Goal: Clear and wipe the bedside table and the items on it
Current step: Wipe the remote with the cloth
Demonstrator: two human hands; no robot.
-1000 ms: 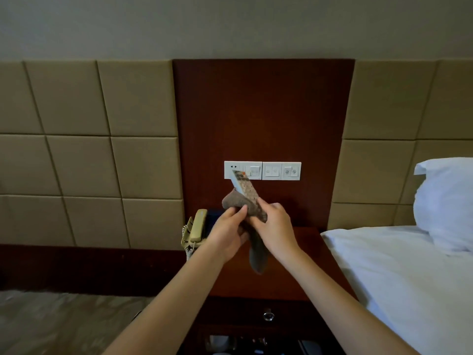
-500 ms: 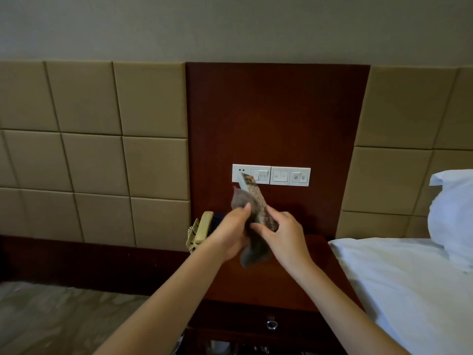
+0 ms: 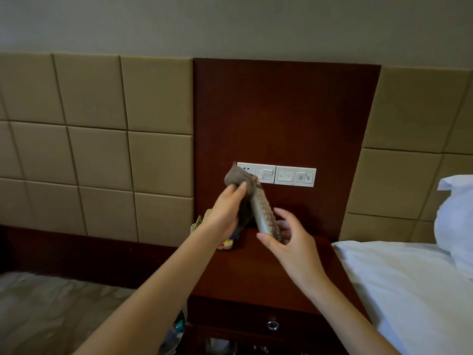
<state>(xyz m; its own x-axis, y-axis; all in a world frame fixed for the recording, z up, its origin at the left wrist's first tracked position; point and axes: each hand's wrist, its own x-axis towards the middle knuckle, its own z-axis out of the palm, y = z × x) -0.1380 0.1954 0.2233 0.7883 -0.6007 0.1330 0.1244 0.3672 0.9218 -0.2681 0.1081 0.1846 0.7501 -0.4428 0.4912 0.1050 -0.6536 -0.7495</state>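
A silver remote control (image 3: 265, 213) with rows of buttons stands tilted above the dark wooden bedside table (image 3: 256, 272). My right hand (image 3: 286, 242) holds its lower end between thumb and fingers. My left hand (image 3: 225, 211) grips a grey-brown cloth (image 3: 238, 176) and presses it against the remote's upper end. The rest of the cloth hangs down behind my left hand. A beige telephone (image 3: 204, 221) sits at the table's back left, mostly hidden by my left arm.
White switch and socket plates (image 3: 286, 174) are on the wooden wall panel behind the table. A bed with white sheet (image 3: 409, 290) and pillow (image 3: 455, 216) lies to the right. The table's drawer has a round knob (image 3: 272, 324). Carpet (image 3: 51, 311) lies to the left.
My left hand has slid the cloth up from the remote's middle to its top end. My right hand has shifted down to the remote's lower end, baring the buttons.
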